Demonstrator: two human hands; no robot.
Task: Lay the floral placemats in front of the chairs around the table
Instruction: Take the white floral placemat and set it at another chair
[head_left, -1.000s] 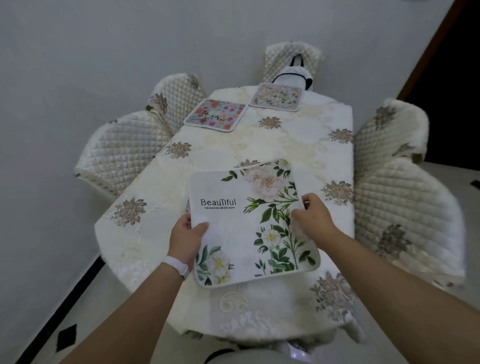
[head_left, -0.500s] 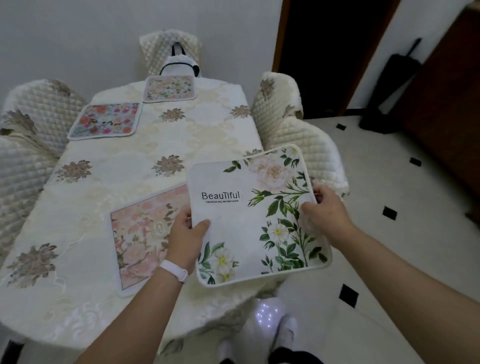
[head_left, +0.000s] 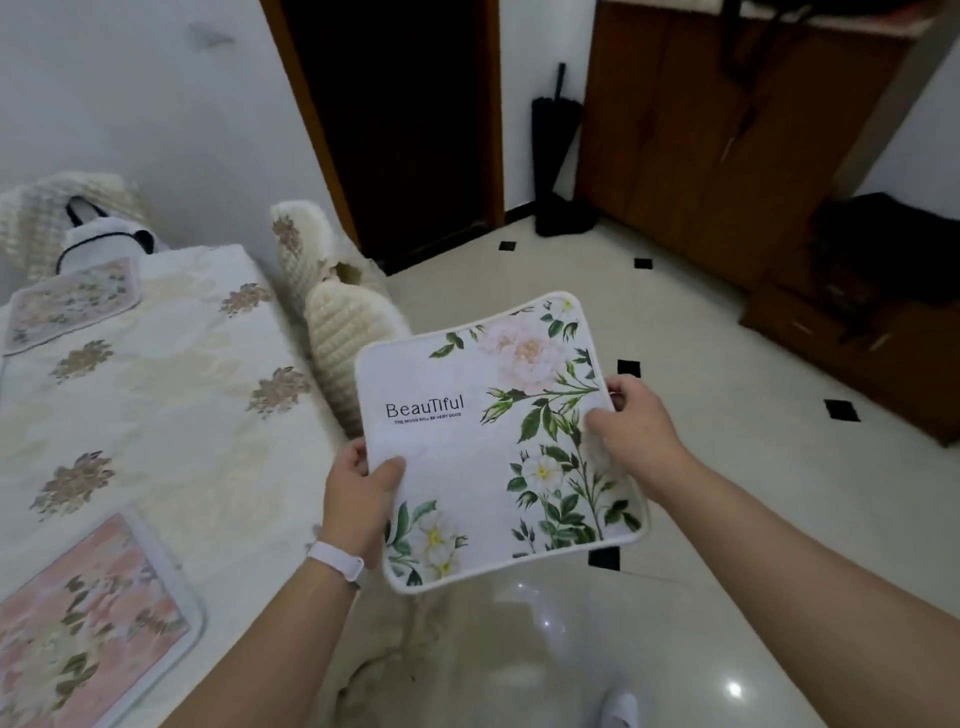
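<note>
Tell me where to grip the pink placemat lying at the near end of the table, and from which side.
Pinch the pink placemat at its right-hand border, coming in from the table's open right side. It lies flat, so only a thin edge offers purchase, and that border sits nearest the table's edge.

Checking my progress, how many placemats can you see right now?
3: white placemat held in both hands, pink placemat near table corner, pale placemat at far end. Others may be out of frame.

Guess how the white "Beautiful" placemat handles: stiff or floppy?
Probably semi-flexible: the white floral fabric placemat bows slightly between the left hand and right hand, yet its corners don't droop. Likely light, since it is pinched only at the edges.
</note>
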